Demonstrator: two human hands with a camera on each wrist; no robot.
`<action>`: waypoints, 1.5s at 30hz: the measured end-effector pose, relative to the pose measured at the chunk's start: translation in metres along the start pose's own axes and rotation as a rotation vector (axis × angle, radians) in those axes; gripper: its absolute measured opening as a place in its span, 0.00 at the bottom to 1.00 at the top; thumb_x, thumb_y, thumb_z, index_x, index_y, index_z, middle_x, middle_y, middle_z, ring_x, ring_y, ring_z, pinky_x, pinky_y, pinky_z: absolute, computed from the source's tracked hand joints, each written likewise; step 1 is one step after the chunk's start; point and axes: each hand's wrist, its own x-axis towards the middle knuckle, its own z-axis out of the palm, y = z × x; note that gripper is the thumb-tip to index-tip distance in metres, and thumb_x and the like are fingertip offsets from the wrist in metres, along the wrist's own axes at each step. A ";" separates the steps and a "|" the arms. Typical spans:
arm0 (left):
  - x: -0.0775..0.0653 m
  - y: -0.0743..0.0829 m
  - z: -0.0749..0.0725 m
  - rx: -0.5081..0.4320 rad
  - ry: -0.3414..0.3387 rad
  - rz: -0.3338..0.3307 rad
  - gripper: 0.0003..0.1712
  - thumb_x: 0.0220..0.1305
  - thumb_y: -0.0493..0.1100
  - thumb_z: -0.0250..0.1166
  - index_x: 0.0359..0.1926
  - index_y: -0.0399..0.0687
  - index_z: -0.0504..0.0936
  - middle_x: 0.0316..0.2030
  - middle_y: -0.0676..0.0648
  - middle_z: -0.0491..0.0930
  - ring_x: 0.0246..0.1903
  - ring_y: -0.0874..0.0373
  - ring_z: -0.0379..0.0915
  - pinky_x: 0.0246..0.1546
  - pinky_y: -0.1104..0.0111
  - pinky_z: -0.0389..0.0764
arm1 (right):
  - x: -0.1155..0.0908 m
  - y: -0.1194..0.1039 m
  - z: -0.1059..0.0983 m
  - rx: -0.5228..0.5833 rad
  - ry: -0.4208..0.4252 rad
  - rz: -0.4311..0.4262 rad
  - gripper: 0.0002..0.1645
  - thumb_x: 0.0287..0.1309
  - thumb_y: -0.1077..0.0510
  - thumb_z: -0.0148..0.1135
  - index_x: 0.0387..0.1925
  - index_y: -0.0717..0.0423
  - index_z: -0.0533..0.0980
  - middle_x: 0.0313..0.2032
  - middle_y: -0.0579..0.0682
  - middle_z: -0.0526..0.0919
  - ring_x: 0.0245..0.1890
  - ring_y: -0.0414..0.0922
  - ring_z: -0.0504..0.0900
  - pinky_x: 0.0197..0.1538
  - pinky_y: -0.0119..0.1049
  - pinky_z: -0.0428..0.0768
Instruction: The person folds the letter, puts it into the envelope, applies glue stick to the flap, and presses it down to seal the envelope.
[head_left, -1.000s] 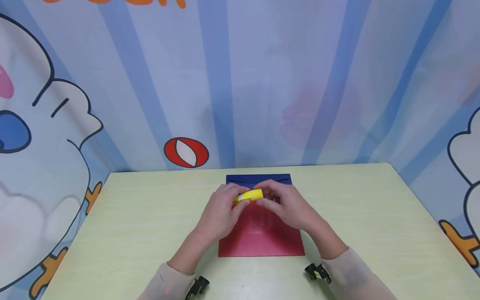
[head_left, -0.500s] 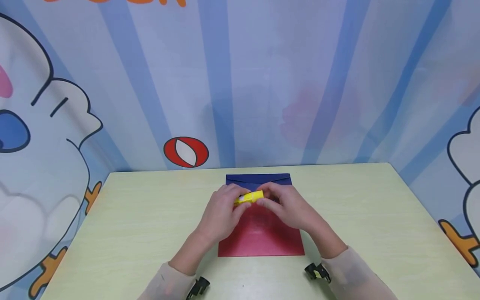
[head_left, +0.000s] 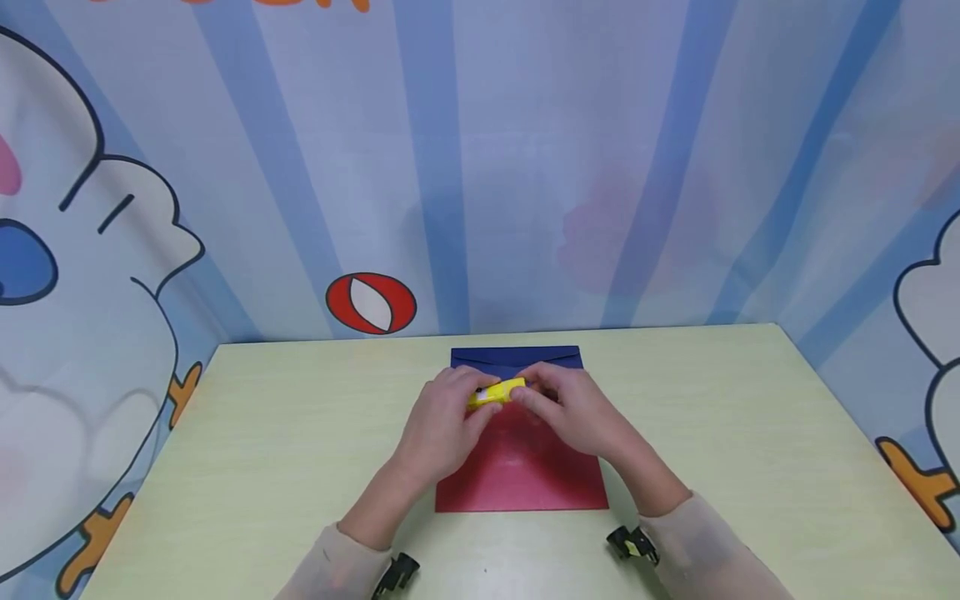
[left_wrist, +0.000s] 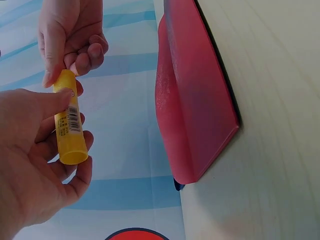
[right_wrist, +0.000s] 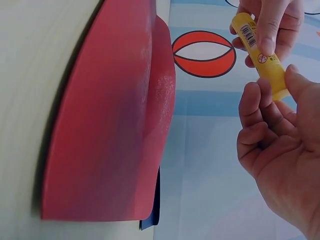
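A yellow glue stick with a barcode label is held up over red and dark blue paper. My left hand grips its body between thumb and fingers. At its other end, my right hand pinches the yellow tip with thumb and fingertips, as the right wrist view shows. Below both hands lies the red paper sheet, its upper layer bulging up in the left wrist view. A dark blue folded piece shows at its far edge, partly hidden by the hands.
The pale wooden table extends around the paper on all sides. Behind it hangs a blue striped backdrop with cartoon figures and a red ball print. Small black devices sit at both wrists.
The right hand's thumb has shifted slightly over the end of the glue stick, and the stick has tilted a little. The left hand and the paper stay in place.
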 end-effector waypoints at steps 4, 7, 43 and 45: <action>0.001 0.001 -0.002 -0.047 0.029 -0.040 0.22 0.66 0.44 0.78 0.59 0.50 0.87 0.51 0.50 0.85 0.51 0.55 0.76 0.48 0.64 0.84 | 0.001 -0.003 -0.001 0.042 0.029 0.018 0.23 0.75 0.50 0.65 0.63 0.57 0.78 0.37 0.51 0.85 0.30 0.45 0.78 0.33 0.34 0.79; 0.001 0.001 -0.004 -0.097 0.069 -0.069 0.22 0.66 0.45 0.77 0.60 0.50 0.87 0.51 0.51 0.85 0.52 0.54 0.74 0.48 0.62 0.83 | 0.001 -0.004 -0.002 0.066 0.036 0.034 0.27 0.75 0.50 0.66 0.67 0.59 0.75 0.41 0.48 0.87 0.33 0.47 0.81 0.35 0.35 0.81; 0.002 -0.001 -0.001 -0.687 0.020 -0.337 0.19 0.71 0.43 0.73 0.59 0.44 0.82 0.48 0.47 0.86 0.50 0.52 0.85 0.50 0.62 0.87 | -0.002 -0.009 0.010 0.019 0.021 -0.013 0.26 0.70 0.51 0.71 0.67 0.47 0.78 0.47 0.38 0.84 0.45 0.39 0.83 0.47 0.40 0.85; 0.002 -0.001 -0.001 -0.700 0.017 -0.345 0.19 0.72 0.43 0.72 0.59 0.43 0.81 0.49 0.46 0.86 0.51 0.51 0.85 0.50 0.62 0.87 | -0.002 -0.010 0.010 0.008 0.027 -0.015 0.26 0.70 0.51 0.72 0.66 0.46 0.78 0.48 0.38 0.83 0.45 0.39 0.83 0.46 0.40 0.85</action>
